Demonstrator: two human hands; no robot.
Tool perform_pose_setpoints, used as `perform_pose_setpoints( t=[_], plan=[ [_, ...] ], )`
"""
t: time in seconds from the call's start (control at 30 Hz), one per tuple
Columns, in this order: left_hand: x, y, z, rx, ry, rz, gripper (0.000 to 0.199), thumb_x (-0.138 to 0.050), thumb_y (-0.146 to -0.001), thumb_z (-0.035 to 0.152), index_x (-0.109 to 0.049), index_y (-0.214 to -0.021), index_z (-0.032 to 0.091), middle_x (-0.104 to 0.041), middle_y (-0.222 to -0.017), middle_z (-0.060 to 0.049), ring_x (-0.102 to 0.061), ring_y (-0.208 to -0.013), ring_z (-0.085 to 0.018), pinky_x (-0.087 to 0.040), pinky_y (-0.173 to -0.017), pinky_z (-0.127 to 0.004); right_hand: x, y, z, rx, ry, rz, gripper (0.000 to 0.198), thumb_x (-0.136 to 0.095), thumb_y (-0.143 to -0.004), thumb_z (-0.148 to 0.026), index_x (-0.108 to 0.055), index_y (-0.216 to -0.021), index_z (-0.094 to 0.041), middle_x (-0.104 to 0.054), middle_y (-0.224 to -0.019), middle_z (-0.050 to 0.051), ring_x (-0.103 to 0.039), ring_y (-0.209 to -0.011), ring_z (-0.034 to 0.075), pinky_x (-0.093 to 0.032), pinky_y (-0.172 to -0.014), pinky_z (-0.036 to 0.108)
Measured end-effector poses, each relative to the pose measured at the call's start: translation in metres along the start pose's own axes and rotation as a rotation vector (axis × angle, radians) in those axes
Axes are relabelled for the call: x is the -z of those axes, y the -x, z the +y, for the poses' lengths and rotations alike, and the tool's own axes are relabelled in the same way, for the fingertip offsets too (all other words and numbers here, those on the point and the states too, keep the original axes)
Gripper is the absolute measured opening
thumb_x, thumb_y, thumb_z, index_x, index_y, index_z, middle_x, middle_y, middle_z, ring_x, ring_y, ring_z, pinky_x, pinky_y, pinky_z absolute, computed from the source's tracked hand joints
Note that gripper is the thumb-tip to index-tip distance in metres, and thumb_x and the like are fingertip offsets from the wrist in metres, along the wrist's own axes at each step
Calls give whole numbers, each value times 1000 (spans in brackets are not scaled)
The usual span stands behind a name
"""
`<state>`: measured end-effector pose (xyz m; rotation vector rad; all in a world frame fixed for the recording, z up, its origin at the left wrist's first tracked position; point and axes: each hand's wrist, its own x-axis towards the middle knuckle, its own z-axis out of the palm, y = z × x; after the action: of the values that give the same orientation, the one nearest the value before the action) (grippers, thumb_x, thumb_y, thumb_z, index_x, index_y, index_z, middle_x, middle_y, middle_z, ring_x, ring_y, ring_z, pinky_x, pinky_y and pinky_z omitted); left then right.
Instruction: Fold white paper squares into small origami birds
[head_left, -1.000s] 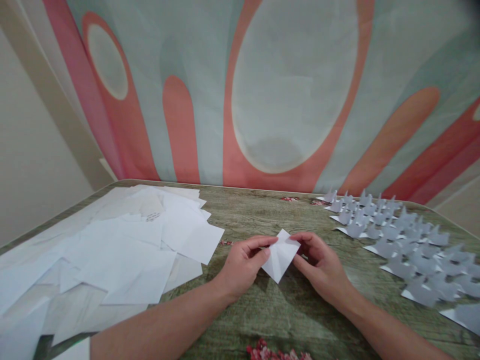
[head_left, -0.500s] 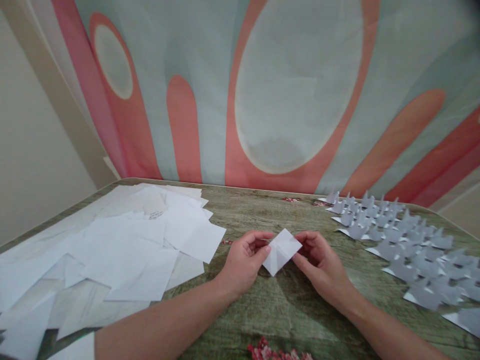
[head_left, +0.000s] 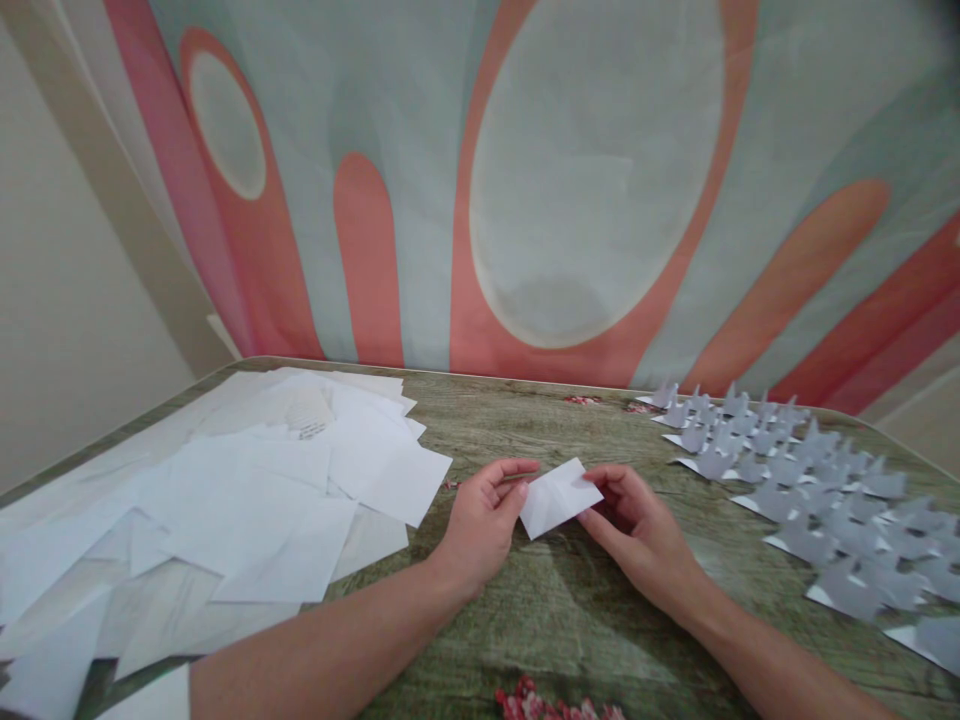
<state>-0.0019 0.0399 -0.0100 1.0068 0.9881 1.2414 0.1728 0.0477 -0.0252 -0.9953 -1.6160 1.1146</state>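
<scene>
Between my two hands, just above the table, is a small folded square of white paper [head_left: 559,500] with creases across its face. My left hand [head_left: 486,520] pinches its left corner between thumb and fingers. On the opposite side my right hand [head_left: 637,520] grips the right edge, thumb below and forefinger on top. The paper is tilted, with its lower left corner pointing toward me. The undersides of the folds are hidden.
Loose white paper sheets [head_left: 255,500] lie in a spread heap on the left of the wood-patterned table [head_left: 487,420]. Rows of folded white paper figures [head_left: 787,470] stand on the right. Behind the table hangs a coral and grey-green patterned backdrop [head_left: 427,200].
The folded paper has turned between my fingers, from a diamond pose to a more slanted one. My left hand has shifted its grip slightly; the heap and the figures have not moved.
</scene>
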Motion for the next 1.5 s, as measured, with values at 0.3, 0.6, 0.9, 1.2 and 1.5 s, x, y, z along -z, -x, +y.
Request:
perform_pose_setpoints(
  t=[0.3,0.6,0.9,1.2,1.5],
  plan=[
    [1,-1,-1,-22,21,-18,30,-56,-79,21,-56,-107,12,-67,-98,-10,-62,-87,-18,-46,-80,-29,3,1,1,-44,116,-11,19,-56,-81,-29,-48,-96,-21,-58,-80,1,-55,-70,15,-43,-63,27],
    [-1,2,5,-13,22,-26,30,-54,-79,17,-58,-109,13,-63,-111,-11,-58,-101,-20,-42,-90,-32,2,0,2,-88,59,23,26,-58,-79,-34,-48,-99,-20,-60,-80,3,-56,-70,16,-43,-60,27],
    [-3,4,4,-39,-15,-9,34,-61,-69,10,-57,-103,10,-63,-103,-12,-58,-98,-21,-43,-88,-32,3,-2,3,-90,25,88,32,-60,-77,-38,-48,-100,-20,-58,-73,1,-54,-65,15,-41,-55,26],
    [-1,4,2,-100,-132,-75,30,-59,-70,12,-64,-99,14,-60,-108,-9,-56,-98,-21,-44,-86,-30,4,-1,3,-75,38,40,28,-57,-79,-34,-47,-101,-20,-56,-74,1,-52,-65,15,-41,-56,26],
    [-1,7,10,-111,-131,-205,38,-57,-68,13,-63,-106,17,-56,-114,-8,-51,-105,-23,-40,-88,-30,4,1,-6,38,93,-12,15,-57,-80,-30,-55,-91,-21,-53,-90,2,-52,-68,13,-42,-60,24]
  ],
)
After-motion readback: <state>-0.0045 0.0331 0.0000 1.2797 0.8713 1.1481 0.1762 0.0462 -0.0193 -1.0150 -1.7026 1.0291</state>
